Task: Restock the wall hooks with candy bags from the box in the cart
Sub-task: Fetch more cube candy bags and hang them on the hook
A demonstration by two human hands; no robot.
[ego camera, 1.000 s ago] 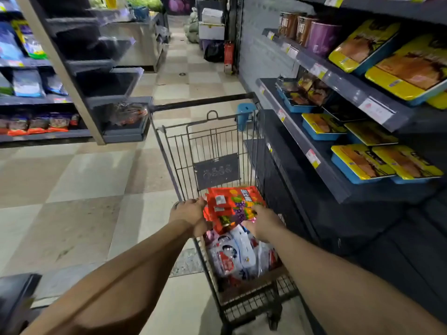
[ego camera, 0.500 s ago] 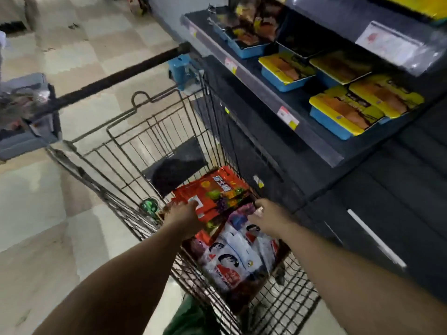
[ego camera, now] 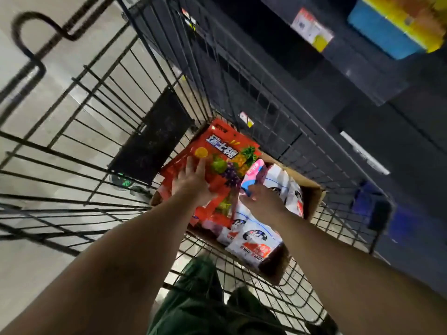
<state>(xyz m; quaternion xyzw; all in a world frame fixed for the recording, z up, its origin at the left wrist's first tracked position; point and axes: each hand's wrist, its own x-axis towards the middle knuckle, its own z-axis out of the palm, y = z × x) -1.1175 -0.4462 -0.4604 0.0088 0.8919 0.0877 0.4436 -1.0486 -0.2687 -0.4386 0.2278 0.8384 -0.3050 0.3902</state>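
A cardboard box sits in the black wire cart. A stack of red fruit-candy bags leans in the box's left part. My left hand lies flat on top of that stack with its fingers spread. White bags with red print fill the right part, with a pink bag among them. My right hand reaches down onto the pink and white bags, its fingertips at the pink bag's lower edge and partly hidden. No wall hooks are in view.
A dark shelf unit stands close along the cart's right side, with a price tag and a blue-and-yellow boxed product above. A dark panel hangs on the cart's far wall. My green trousers show below the cart. Tiled floor lies to the left.
The view has tilted down into the cart. The red bags, held up by both hands a second ago, now rest in the box; my right hand has moved off them onto the pink and white bags.
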